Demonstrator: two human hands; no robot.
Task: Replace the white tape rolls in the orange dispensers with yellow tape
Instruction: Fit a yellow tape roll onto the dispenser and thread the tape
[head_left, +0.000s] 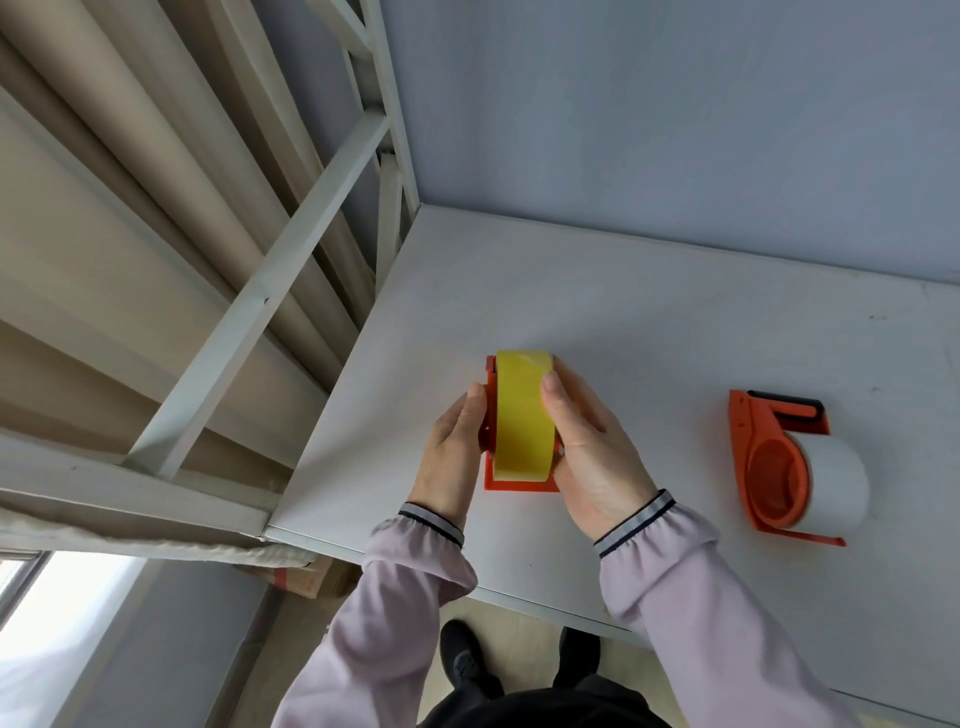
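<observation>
On the white table (649, 322), the left hand (453, 451) clasps the side of an orange dispenser (519, 484) that carries a yellow tape roll (522, 415). The right hand (592, 457) wraps the roll's other side, thumb pressed on its top. Well apart to the right lies a second orange dispenser (769, 467) with a white tape roll (836, 480).

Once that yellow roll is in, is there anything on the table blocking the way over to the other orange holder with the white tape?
Nothing visible does. Both hands, left hand and right hand, grip the yellow tape roll on its orange dispenser. Bare table lies between them and the second dispenser, which holds its white tape roll.
</observation>
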